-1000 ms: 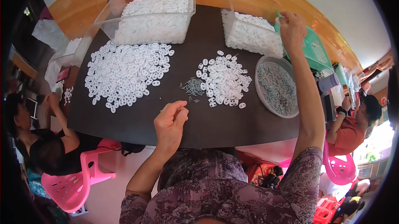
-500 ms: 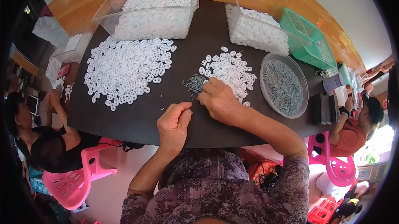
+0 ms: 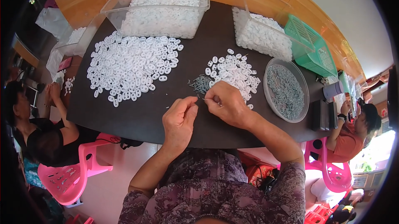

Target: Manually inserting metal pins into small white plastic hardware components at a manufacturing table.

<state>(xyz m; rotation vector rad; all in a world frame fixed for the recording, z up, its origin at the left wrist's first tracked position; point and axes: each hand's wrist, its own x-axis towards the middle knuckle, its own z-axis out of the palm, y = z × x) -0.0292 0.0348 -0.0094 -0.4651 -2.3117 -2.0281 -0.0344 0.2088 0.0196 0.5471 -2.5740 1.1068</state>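
Observation:
My left hand (image 3: 179, 120) is closed over the front of the table, thumb and forefinger pinched together; whatever they hold is hidden. Just to its right, my right hand (image 3: 228, 104) is closed too, with a small grey screw-like piece at its fingertips. The two sets of fingertips face each other, slightly apart. Directly beyond them lies a small heap of grey screws (image 3: 199, 84). Next to it, partly behind my right hand, is a pile of white oval pieces with two holes (image 3: 236, 71).
A larger pile of white ovals (image 3: 131, 64) spreads at left. Behind stand two clear bins of ovals, a left bin (image 3: 156, 7) and a right bin (image 3: 249, 20), plus a green basket (image 3: 314, 59). A round tub (image 3: 269, 106) of screws sits right. Other people work at both sides.
My right hand has drawn slightly back from the piles, and a small grey piece now shows at its fingertips. My left hand has moved slightly right, closer to it.

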